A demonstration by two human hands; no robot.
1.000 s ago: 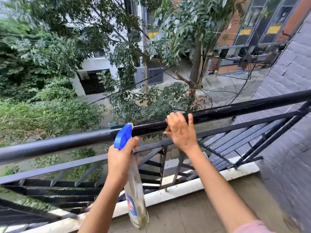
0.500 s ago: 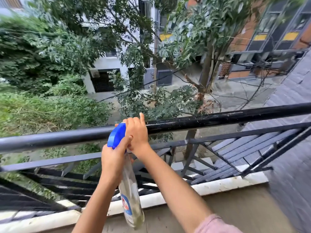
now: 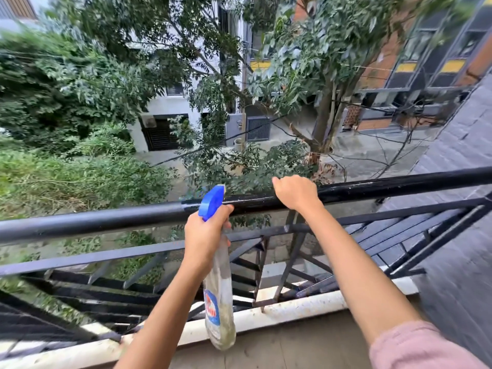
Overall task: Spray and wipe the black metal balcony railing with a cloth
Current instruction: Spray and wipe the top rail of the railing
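Right hand [image 3: 295, 194] slid right along railing [image 3: 106, 219], left hand [image 3: 205, 241] gripping bottle [image 3: 219, 302]

right hand [image 3: 295, 194]: fingertips hidden over far side of round black metal top rail [image 3: 399, 183] | rail: cut off at both side edges | clear plastic spray bottle [image 3: 219, 302]: label too blurred to read | pink sleeve [image 3: 415, 347]: cropped by bottom edge

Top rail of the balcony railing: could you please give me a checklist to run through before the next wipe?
1. Left hand grips spray bottle: ok.
2. Blue trigger head close to top rail: ok.
3. Right hand curled over top rail: ok.
4. Cloth under right hand: cannot tell, none visible.
5. Rail left of the bottle wetted: not ok, looks dull.
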